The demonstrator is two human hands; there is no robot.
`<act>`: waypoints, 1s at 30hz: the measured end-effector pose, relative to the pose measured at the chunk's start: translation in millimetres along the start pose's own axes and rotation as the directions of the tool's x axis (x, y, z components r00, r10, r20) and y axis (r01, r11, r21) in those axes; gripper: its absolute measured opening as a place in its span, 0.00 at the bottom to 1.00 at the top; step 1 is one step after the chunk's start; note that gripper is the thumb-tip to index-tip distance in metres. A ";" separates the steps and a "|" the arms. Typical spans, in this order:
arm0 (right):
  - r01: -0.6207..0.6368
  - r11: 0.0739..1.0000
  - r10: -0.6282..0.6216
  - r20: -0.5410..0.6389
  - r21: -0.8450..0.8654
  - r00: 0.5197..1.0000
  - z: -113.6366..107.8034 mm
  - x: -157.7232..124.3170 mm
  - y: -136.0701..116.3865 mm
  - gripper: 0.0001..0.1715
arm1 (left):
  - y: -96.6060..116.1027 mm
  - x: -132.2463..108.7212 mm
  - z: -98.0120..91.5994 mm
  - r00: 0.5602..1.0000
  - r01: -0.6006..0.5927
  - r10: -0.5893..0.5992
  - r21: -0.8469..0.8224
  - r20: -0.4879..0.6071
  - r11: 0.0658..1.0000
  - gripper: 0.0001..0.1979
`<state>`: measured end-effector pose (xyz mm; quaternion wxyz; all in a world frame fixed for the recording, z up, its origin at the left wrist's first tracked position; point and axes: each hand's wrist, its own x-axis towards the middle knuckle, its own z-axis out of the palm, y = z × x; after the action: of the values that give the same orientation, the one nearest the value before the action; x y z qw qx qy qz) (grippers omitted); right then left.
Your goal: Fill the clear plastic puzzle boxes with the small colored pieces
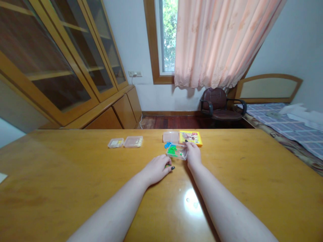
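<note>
A small clear plastic box with green pieces inside lies on the wooden table ahead of me. My right hand rests against the box's right end, fingers curled on its edge. My left hand lies just short of the box with its fingers curled over a small green piece. A blue piece lies beside the box's far left corner. Behind it sit a clear lid and a yellow box.
Two more small clear boxes lie to the left on the table. A white paper corner shows at the left edge. Beyond the table are a glass-door cabinet, a dark chair and a bed.
</note>
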<state>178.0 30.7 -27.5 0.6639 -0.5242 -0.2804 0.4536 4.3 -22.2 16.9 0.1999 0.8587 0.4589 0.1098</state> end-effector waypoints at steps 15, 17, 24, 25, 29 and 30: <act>-0.023 1.000 0.023 0.006 0.016 1.000 -1.1 3.7 3.3 0.14 | -14.4 7.6 11.3 0.999 -0.020 0.017 -0.053 -0.051 0.998 0.04; -0.016 1.000 0.016 0.009 0.009 1.000 -1.1 3.7 3.4 0.14 | -14.2 8.1 10.5 0.998 -0.023 0.020 -0.067 -0.056 0.997 0.04; -0.006 1.000 0.006 0.019 -0.009 1.000 -0.9 2.9 2.8 0.12 | -12.1 8.2 7.8 0.993 -0.005 -0.012 -0.134 -0.122 0.991 0.03; -0.006 1.000 0.006 0.021 -0.010 1.000 -1.0 2.7 2.9 0.12 | -12.3 8.2 7.8 0.990 -0.007 -0.014 -0.151 -0.139 0.988 0.03; -0.003 1.000 0.004 0.025 -0.030 1.000 -1.5 2.4 3.1 0.13 | -14.1 8.9 8.6 0.983 -0.020 -0.012 -0.172 -0.184 0.985 0.02; 0.002 0.999 -0.001 0.027 -0.038 1.000 -1.6 2.5 3.1 0.13 | -14.5 9.2 8.9 0.983 -0.021 -0.011 -0.170 -0.185 0.985 0.02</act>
<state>179.5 32.4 -31.2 0.6503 -0.5306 -0.2981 0.4547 1.9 -9.4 2.5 0.2293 0.8256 0.4622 0.2285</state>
